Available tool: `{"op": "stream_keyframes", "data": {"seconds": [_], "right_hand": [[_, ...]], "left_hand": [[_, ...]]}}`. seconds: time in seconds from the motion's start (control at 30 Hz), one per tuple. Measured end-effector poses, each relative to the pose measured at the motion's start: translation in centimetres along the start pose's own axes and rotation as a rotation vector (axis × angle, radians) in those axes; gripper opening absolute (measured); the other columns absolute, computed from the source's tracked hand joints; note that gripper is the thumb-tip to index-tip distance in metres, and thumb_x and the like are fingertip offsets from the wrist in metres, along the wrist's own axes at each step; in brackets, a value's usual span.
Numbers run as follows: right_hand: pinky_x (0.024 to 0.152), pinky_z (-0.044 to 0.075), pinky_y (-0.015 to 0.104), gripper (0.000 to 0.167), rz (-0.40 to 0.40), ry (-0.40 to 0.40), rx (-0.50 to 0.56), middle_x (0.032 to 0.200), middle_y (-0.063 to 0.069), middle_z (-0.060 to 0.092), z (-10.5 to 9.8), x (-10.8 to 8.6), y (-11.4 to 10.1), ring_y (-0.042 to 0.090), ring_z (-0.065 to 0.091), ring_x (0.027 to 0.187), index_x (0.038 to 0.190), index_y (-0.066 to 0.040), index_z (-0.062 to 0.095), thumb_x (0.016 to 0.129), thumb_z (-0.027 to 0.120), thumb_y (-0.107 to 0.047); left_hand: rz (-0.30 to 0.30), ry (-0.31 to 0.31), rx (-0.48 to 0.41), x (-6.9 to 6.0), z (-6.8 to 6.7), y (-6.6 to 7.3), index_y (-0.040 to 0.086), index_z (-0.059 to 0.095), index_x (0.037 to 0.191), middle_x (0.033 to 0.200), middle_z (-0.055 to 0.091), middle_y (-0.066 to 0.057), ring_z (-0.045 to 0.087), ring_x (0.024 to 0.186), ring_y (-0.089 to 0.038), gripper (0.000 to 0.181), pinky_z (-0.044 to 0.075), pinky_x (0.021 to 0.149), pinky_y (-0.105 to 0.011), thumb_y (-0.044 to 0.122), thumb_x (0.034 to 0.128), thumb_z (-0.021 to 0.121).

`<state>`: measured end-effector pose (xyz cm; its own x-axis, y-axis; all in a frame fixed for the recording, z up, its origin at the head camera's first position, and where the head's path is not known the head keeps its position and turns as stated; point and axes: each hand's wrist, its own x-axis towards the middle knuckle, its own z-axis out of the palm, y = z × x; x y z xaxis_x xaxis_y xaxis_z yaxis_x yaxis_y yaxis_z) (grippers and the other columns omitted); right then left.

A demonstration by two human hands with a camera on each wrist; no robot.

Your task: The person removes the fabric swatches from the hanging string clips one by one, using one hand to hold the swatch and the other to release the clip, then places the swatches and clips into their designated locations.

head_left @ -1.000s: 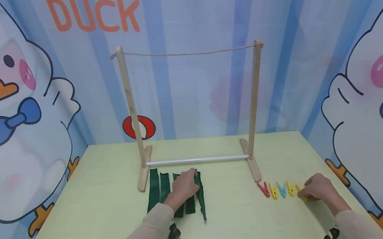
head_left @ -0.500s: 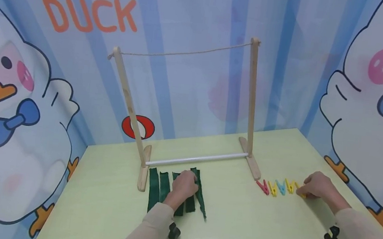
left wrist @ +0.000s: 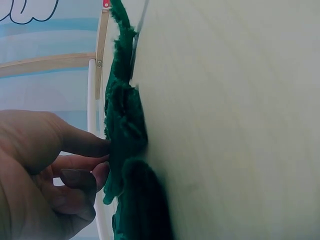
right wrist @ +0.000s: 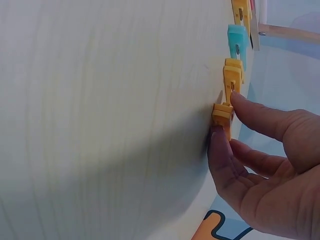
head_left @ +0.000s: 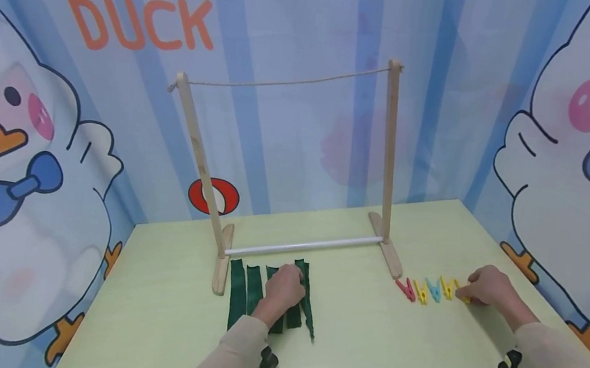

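In the head view several dark green cloth strips (head_left: 237, 299) lie side by side on the table. My left hand (head_left: 285, 286) is over the strips toward the right of the group, partly hiding them. The left wrist view shows its thumb and fingertips pinching the edge of a green cloth strip (left wrist: 125, 120). A row of small clothespins, with a red one (head_left: 406, 289), a blue one (head_left: 433, 290) and yellow ones, lies to the right. At the row's right end my right hand (head_left: 488, 286) pinches a yellow clothespin (right wrist: 222, 115) between thumb and finger, still down at the table.
Behind the strips stands a wooden frame with two posts (head_left: 389, 158), a slack string (head_left: 290, 83) across the top and a white rod (head_left: 304, 246) low between its feet. A duck-printed curtain (head_left: 288, 147) closes in the pale yellow table (head_left: 363, 350).
The lower tip of the rightmost strip has shifted slightly left. Both hands stay in nearly the same places, and the head view has moved a little.
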<state>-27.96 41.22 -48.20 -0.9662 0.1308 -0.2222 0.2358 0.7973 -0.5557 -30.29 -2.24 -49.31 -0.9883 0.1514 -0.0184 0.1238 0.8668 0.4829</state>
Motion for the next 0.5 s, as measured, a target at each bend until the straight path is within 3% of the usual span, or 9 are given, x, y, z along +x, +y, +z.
{"op": "stream_keyframes", "data": {"seconds": [0.07, 0.1, 0.17, 0.23, 0.3, 0.33, 0.43, 0.5], "right_hand": [[0.063, 0.05, 0.033, 0.064, 0.005, 0.001, -0.005, 0.078, 0.012, 0.064, 0.0, 0.1, 0.0, 0.019, 0.06, 0.067, 0.118, 0.026, 0.052, 0.083, 0.079, -0.021], [0.064, 0.051, 0.033, 0.066, 0.006, 0.002, -0.007, 0.08, 0.013, 0.064, 0.0, 0.1, -0.1, 0.019, 0.06, 0.068, 0.121, 0.026, 0.05, 0.084, 0.079, -0.021], [0.062, 0.05, 0.033, 0.059, 0.008, 0.004, -0.002, 0.076, 0.011, 0.063, -0.1, 0.1, -0.2, 0.019, 0.059, 0.066, 0.116, 0.024, 0.055, 0.087, 0.075, -0.022], [0.058, 0.047, 0.033, 0.045, -0.004, 0.013, -0.002, 0.069, 0.009, 0.06, -0.3, 0.0, -0.2, 0.018, 0.056, 0.061, 0.103, 0.02, 0.062, 0.09, 0.071, -0.022], [0.06, 0.05, 0.037, 0.041, -0.044, 0.051, -0.019, 0.073, 0.016, 0.064, -0.5, -0.3, -0.2, 0.027, 0.06, 0.066, 0.1, 0.018, 0.064, 0.092, 0.067, -0.022], [0.061, 0.051, 0.04, 0.039, -0.071, 0.077, -0.03, 0.076, 0.02, 0.065, -0.7, -0.4, -0.2, 0.032, 0.062, 0.069, 0.098, 0.017, 0.066, 0.093, 0.065, -0.022], [0.073, 0.053, 0.054, 0.045, -0.139, 0.183, -0.048, 0.103, 0.036, 0.063, -0.8, -0.8, -0.6, 0.049, 0.061, 0.092, 0.111, 0.022, 0.061, 0.095, 0.061, -0.021], [0.079, 0.051, 0.059, 0.046, -0.175, 0.247, -0.031, 0.115, 0.04, 0.058, -0.5, -1.0, -1.1, 0.054, 0.057, 0.103, 0.118, 0.021, 0.057, 0.097, 0.059, -0.02]], "left_hand": [[0.005, 0.01, -0.01, 0.0, 0.0, 0.1, 0.008, 0.056, 0.065, 0.074, 0.052, 0.001, 0.036, 0.053, -0.012, 0.025, 0.035, 0.048, -0.029, -0.004, 0.0859, 0.063], [0.007, 0.014, -0.013, 0.0, 0.0, 0.0, 0.009, 0.055, 0.064, 0.074, 0.05, 0.002, 0.031, 0.052, -0.012, 0.026, 0.029, 0.047, -0.029, -0.005, 0.0855, 0.062], [0.026, 0.027, -0.021, 0.0, 0.0, -0.1, 0.015, 0.032, 0.06, 0.063, 0.027, 0.004, 0.016, 0.051, -0.012, 0.042, 0.016, 0.048, -0.029, -0.007, 0.085, 0.058], [0.044, 0.047, -0.03, 0.0, -0.1, -0.1, 0.017, 0.026, 0.059, 0.059, 0.016, 0.007, 0.01, 0.051, -0.012, 0.046, 0.012, 0.047, -0.028, -0.007, 0.086, 0.054], [0.06, 0.073, -0.04, 0.1, -0.1, -0.3, 0.017, 0.028, 0.056, 0.056, 0.016, 0.008, 0.01, 0.049, -0.011, 0.045, 0.012, 0.045, -0.027, -0.004, 0.0885, 0.052], [0.071, 0.087, -0.044, 0.1, -0.1, -0.4, 0.018, 0.022, 0.059, 0.058, 0.008, 0.007, 0.008, 0.05, -0.012, 0.047, 0.01, 0.045, -0.028, -0.003, 0.09, 0.05], [0.091, 0.145, -0.048, 0.1, -0.4, -0.5, 0.015, 0.042, 0.057, 0.056, 0.023, 0.008, 0.019, 0.045, -0.01, 0.041, 0.018, 0.042, -0.026, 0.005, 0.0957, 0.051], [0.113, 0.184, -0.048, 0.1, -0.8, -0.5, 0.011, 0.057, 0.067, 0.058, 0.036, 0.004, 0.029, 0.045, -0.01, 0.032, 0.024, 0.042, -0.027, 0.009, 0.0987, 0.053]]}}
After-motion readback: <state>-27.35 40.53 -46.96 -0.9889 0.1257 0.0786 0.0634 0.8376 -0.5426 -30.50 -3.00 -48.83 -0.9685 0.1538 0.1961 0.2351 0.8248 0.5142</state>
